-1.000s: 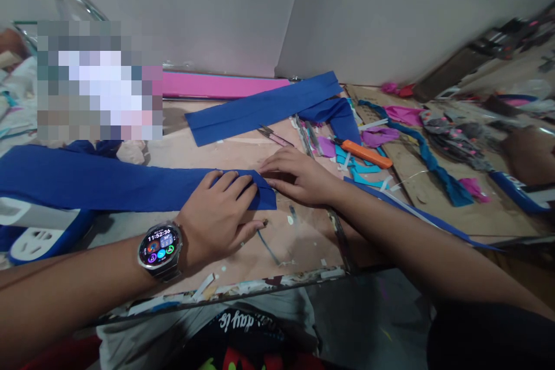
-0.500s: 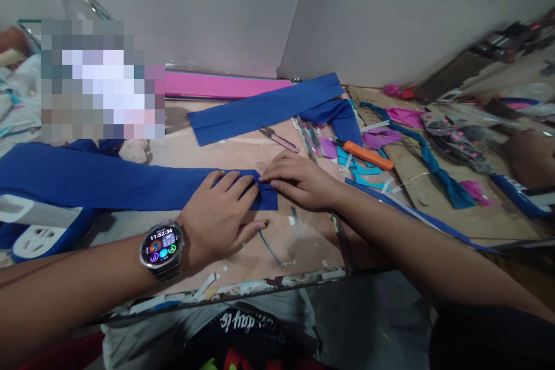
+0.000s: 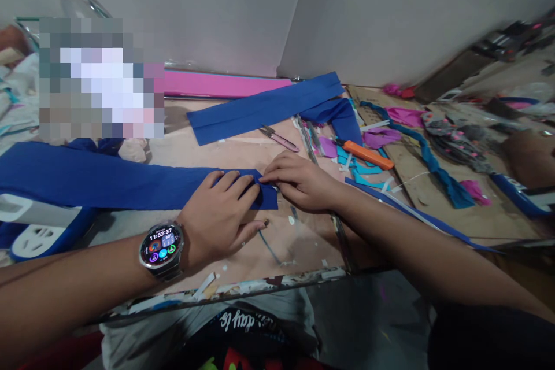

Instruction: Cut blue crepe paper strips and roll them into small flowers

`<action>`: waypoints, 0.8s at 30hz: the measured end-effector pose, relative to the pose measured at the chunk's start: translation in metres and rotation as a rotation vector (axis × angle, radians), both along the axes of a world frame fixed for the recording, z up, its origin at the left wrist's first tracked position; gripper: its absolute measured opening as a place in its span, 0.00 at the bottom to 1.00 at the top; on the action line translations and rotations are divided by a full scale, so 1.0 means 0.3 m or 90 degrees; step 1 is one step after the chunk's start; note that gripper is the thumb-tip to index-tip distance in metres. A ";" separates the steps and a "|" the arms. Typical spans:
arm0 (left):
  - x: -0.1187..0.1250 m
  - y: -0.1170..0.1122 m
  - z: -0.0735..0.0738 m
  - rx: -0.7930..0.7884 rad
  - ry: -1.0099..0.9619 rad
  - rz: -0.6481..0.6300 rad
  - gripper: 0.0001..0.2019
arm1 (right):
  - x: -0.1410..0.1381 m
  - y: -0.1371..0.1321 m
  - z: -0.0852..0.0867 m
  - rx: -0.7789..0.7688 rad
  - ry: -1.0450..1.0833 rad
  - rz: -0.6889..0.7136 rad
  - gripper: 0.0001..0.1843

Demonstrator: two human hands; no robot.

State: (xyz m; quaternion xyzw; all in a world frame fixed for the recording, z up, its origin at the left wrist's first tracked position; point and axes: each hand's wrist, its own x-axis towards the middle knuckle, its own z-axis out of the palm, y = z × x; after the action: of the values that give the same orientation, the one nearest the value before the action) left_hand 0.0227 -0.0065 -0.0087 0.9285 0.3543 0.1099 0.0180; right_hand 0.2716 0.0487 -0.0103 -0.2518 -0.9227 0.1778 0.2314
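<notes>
Blue flat fabric strip (image 3: 108, 179) lies on the pale, stained worktop (image 3: 312, 243), left edge to centre. Left hand (image 3: 217, 213) rests spread upon it, gripping nothing. Right hand (image 3: 303, 180), at the strip's right end, has shifted its fingertips slightly, suggesting minor adjustment there; whether they pinch cloth cannot be told.

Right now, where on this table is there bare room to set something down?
Mainly between the blue cloth, the far blue strip and the snips. A smaller, flecked patch lies right of the left hand, before the front edge. Crowded: around the orange cutter and scraps.
</notes>
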 end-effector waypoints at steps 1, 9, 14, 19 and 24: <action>0.000 0.000 0.001 0.000 0.000 -0.001 0.29 | -0.001 -0.001 0.001 0.004 -0.002 0.000 0.19; -0.001 0.000 0.002 -0.001 0.006 0.001 0.29 | 0.003 -0.002 0.006 0.016 -0.022 -0.004 0.21; 0.000 -0.002 0.001 -0.001 0.013 0.001 0.28 | 0.002 -0.004 0.005 0.025 -0.024 -0.006 0.21; -0.001 -0.002 0.003 0.010 0.016 0.002 0.28 | 0.000 -0.008 0.007 0.026 -0.030 -0.010 0.21; -0.002 0.002 0.001 0.013 0.013 -0.003 0.30 | -0.001 -0.008 0.008 0.025 -0.026 -0.009 0.20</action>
State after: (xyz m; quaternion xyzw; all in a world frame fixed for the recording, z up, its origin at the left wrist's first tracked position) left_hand 0.0220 -0.0060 -0.0084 0.9305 0.3514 0.1037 0.0050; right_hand 0.2714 0.0462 -0.0080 -0.2577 -0.9287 0.1531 0.2185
